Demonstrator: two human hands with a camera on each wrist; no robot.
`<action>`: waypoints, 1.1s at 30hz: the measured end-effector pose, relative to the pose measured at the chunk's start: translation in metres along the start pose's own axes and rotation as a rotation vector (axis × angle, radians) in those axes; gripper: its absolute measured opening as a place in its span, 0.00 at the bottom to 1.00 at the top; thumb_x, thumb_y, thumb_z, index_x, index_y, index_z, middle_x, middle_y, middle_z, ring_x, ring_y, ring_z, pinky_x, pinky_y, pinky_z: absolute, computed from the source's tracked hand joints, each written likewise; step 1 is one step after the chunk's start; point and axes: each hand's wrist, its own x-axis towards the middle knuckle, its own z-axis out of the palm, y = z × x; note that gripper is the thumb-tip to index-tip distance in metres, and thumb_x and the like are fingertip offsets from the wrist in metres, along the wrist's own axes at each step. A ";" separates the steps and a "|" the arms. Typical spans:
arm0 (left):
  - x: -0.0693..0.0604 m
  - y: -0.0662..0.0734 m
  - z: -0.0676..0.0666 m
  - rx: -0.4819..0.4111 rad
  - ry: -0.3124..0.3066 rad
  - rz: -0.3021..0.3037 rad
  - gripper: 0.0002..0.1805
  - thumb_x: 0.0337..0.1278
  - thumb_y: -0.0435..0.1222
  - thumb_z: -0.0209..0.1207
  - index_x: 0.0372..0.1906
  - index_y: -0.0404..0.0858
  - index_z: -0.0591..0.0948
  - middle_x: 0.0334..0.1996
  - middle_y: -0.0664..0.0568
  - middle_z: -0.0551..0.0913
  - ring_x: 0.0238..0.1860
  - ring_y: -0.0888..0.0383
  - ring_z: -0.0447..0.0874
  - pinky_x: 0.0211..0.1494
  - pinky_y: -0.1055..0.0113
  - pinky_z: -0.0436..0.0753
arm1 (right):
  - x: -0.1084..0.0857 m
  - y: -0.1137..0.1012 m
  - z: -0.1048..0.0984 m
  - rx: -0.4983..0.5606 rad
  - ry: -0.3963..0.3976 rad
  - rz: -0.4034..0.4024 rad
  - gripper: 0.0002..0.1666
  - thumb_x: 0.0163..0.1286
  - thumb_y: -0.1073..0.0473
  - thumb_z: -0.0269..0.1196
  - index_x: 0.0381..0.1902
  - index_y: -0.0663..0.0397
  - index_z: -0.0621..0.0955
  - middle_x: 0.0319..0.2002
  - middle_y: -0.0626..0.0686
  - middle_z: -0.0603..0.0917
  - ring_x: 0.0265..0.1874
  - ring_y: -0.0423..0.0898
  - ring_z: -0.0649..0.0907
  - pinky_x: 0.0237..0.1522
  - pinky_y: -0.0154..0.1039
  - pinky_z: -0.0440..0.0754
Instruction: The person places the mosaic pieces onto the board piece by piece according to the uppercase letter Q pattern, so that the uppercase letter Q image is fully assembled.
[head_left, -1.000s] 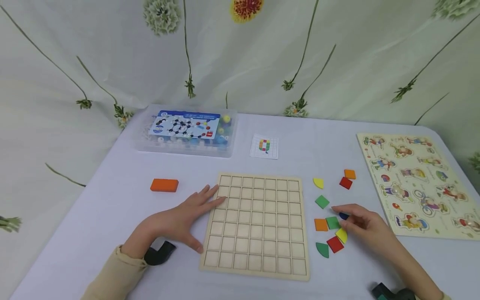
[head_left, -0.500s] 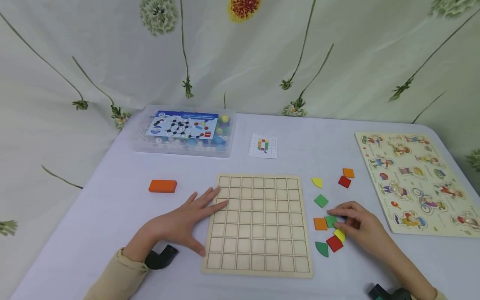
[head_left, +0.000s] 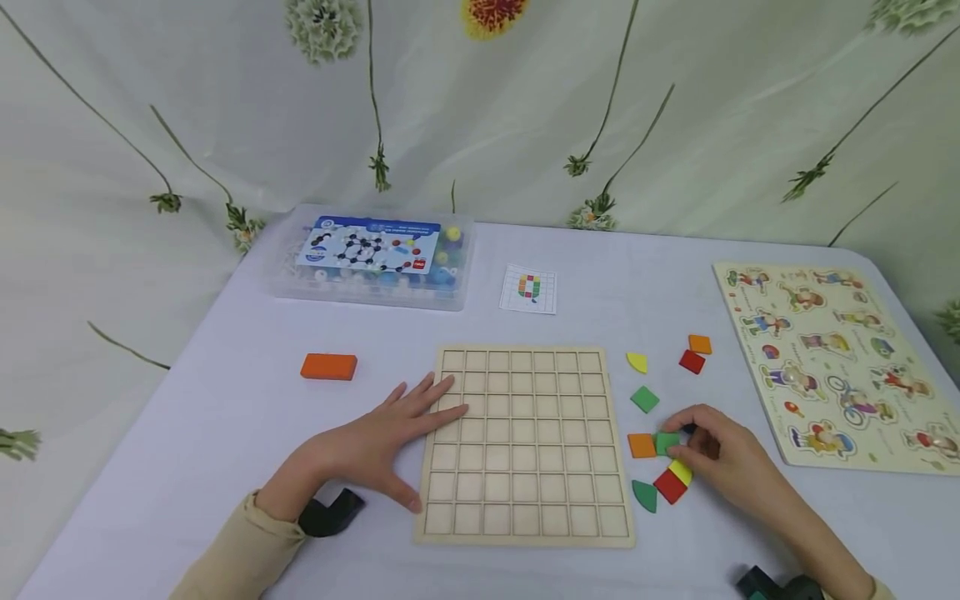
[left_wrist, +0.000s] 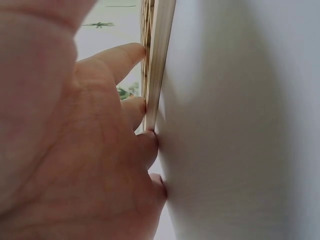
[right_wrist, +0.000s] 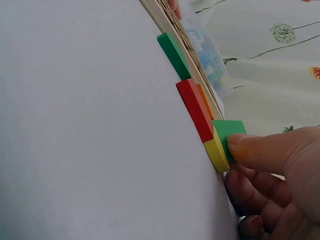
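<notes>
Green square tile (head_left: pixel 665 443), pinched by my right hand (head_left: pixel 723 454), the nearer one; the wooden grid board (head_left: pixel 527 457) lies at nine o'clock from it, my left hand (head_left: pixel 372 443) resting, fingers spread, on the board's nine-o'clock edge.

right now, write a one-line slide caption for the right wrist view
Right hand pinches a green square tile near a red tile and a yellow tile.

Nothing legible (box label (head_left: pixel 369 246) blurred)
</notes>
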 end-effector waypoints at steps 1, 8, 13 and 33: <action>0.000 0.000 0.000 -0.002 -0.001 0.000 0.62 0.31 0.63 0.68 0.74 0.48 0.51 0.74 0.47 0.35 0.71 0.45 0.27 0.66 0.42 0.35 | 0.000 -0.001 -0.001 0.005 -0.004 0.011 0.17 0.52 0.72 0.69 0.36 0.49 0.78 0.26 0.44 0.74 0.24 0.41 0.73 0.25 0.31 0.73; -0.001 0.003 -0.002 -0.015 -0.006 0.000 0.62 0.31 0.60 0.70 0.74 0.47 0.52 0.73 0.46 0.35 0.71 0.45 0.27 0.66 0.42 0.35 | 0.010 -0.014 -0.016 0.026 -0.003 0.016 0.12 0.56 0.70 0.68 0.36 0.53 0.80 0.27 0.44 0.79 0.24 0.41 0.76 0.28 0.30 0.76; -0.001 0.004 -0.002 -0.017 -0.007 -0.007 0.61 0.31 0.58 0.72 0.74 0.47 0.53 0.73 0.46 0.35 0.71 0.45 0.27 0.66 0.43 0.35 | 0.031 -0.034 -0.019 0.174 0.006 -0.040 0.11 0.60 0.71 0.64 0.41 0.60 0.79 0.32 0.51 0.81 0.27 0.46 0.82 0.29 0.33 0.80; 0.000 0.004 0.000 -0.008 0.002 0.011 0.61 0.32 0.59 0.71 0.74 0.46 0.53 0.73 0.45 0.35 0.71 0.45 0.26 0.66 0.43 0.36 | 0.084 -0.071 0.055 0.250 -0.159 -0.019 0.08 0.62 0.69 0.63 0.38 0.54 0.81 0.29 0.46 0.80 0.27 0.44 0.78 0.31 0.35 0.78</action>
